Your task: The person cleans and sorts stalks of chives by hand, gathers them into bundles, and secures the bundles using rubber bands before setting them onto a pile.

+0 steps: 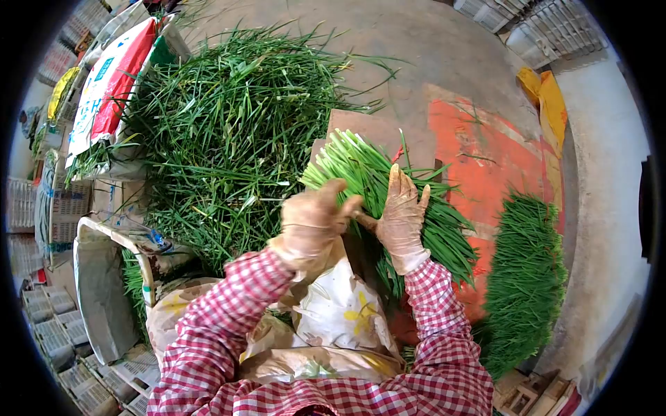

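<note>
A bundle of garlic chives (361,166) lies in front of me, its pale cut ends toward the upper left and its green leaves toward the lower right. My right hand (402,218), in a thin translucent glove, rests open on the bundle with its fingers stretched out. Beside the pale ends is my left hand (312,215), gloved too and blurred by motion; whether its bent fingers hold anything cannot be made out. A red tie (398,152) shows at the bundle's far side. Under the chives is a brown cardboard sheet (350,121).
A large heap of loose green leaves (236,118) spreads at the left. Trimmed chives (524,284) are stacked at the right, by an orange sheet (479,166). A white and red sack (114,83), a chair frame (114,232) and plastic crates (59,315) stand along the left.
</note>
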Available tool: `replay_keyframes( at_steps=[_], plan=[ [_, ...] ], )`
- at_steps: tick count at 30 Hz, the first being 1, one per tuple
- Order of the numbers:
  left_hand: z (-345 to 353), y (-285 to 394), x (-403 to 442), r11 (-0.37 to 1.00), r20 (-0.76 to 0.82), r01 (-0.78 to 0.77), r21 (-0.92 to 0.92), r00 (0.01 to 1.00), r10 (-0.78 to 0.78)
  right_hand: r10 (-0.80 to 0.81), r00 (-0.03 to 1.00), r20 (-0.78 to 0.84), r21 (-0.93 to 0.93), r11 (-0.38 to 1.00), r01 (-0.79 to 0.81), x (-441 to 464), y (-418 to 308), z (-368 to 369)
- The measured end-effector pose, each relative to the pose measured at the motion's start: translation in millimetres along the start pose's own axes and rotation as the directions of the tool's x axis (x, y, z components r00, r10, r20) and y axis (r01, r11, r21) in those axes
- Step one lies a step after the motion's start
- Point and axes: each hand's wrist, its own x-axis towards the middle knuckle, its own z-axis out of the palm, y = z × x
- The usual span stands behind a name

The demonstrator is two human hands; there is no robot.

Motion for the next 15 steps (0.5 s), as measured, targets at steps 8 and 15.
replay_keyframes(
  at_steps=[8,15],
  plan=[
    [17.4,20.7,11.1,0.952,0.214,0.133,-0.277,0.974,-0.074,0.032,0.997,0.073,0.055,0.998,-0.036,3.9,-3.9,-25.5],
    [-27.6,56.1,12.8,-0.069,0.807,0.811,-0.580,0.562,-0.183,0.025,0.998,-0.061,0.082,0.996,-0.020,1.9,4.4,4.5]
  ],
)
